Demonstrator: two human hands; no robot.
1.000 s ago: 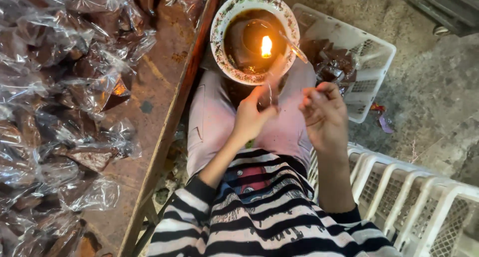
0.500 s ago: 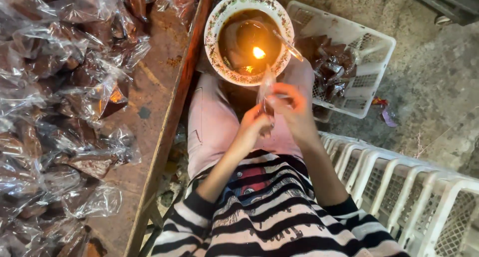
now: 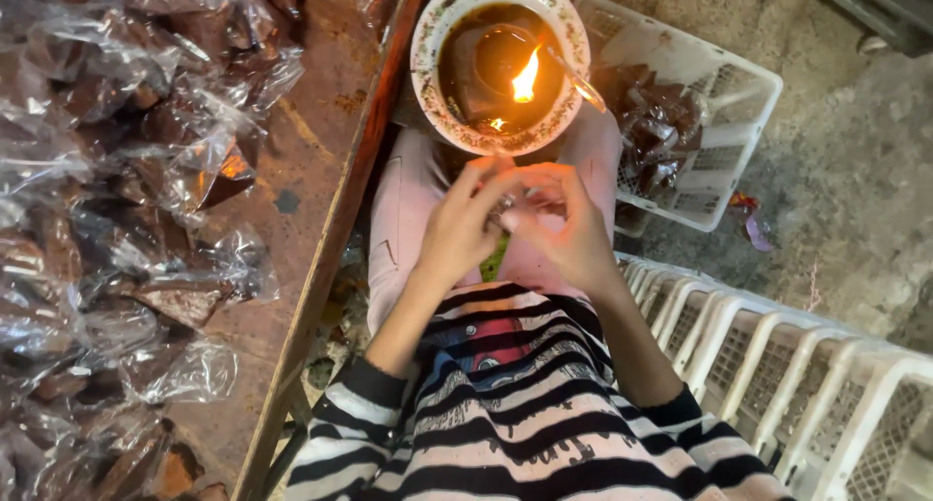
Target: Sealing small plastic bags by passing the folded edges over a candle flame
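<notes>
- Right now the left hand (image 3: 457, 231) and right hand (image 3: 569, 231) meet over the lap, fingertips pinched together on something tiny between them; what it is cannot be made out.
- Just beyond the fingers sits a round bowl (image 3: 432, 93) with a pale speckled rim, dark liquid inside and a flame (image 3: 525, 77) burning near its middle.
- A thin stick (image 3: 575, 76) leans across the bowl's right rim.
- To the left, a worn wooden table (image 3: 311, 161) is heaped with clear plastic packets (image 3: 146, 151) of dark brown filling, crinkled and shiny, with no labels readable.
- To the right of the bowl, a white slotted basket (image 3: 739, 103) on the ground holds more of the same brown packets.
- Nearer, by the right elbow, a second white crate (image 3: 777, 365) stands.
</notes>
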